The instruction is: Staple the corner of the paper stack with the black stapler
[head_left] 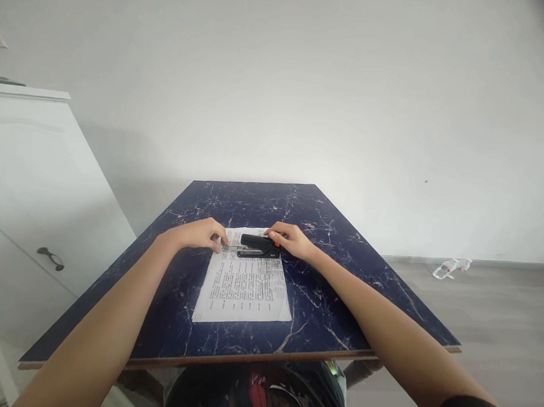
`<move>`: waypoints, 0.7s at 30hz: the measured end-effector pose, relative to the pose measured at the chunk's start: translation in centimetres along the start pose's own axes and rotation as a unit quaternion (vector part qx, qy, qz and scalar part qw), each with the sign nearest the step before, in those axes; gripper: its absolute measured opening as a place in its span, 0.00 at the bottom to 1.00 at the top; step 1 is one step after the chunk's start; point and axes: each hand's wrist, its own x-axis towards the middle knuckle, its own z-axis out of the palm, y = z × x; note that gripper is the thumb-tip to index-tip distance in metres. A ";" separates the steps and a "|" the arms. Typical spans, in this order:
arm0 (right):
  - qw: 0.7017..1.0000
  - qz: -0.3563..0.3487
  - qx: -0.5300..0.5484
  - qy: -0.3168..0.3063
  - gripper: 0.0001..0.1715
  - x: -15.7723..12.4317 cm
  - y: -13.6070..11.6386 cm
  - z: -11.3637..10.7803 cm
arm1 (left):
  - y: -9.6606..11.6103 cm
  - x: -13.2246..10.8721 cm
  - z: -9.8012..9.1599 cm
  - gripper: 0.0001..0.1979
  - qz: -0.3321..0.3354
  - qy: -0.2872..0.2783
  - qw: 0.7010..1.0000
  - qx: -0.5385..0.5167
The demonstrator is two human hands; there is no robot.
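A black stapler [257, 247] with an orange part at its right end lies across the upper half of printed sheets of paper [248, 285]. My right hand [291, 238] grips the stapler's right end, thumb and fingers closed around it. From the stapler's left end a thin metal slide [232, 248] sticks out to the left. My left hand [204, 233] pinches the outer end of this slide, fingers bent toward the thumb. Whether loose staples are in or near the slide is too small to tell. The sheets lie flat, their edges slightly uneven.
A dark blue marble-patterned table [253, 202] carries the sheets and stands near a white wall [306, 95]. At the left is a white cabinet [25, 164] with a dark handle [50, 257]. A clear plastic item [451, 268] lies on the floor at the right.
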 end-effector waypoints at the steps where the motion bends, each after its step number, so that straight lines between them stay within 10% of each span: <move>1: 1.000 -0.007 0.004 -0.021 0.20 0.0 -0.4 0.2 | -0.2 0.2 0.2 0.14 0.002 0.000 1.000 -0.008; 21: 0.996 -0.033 -0.035 -0.071 0.16 0.6 -0.5 2.8 | 0.7 5.2 4.8 0.21 0.125 0.167 0.963 0.171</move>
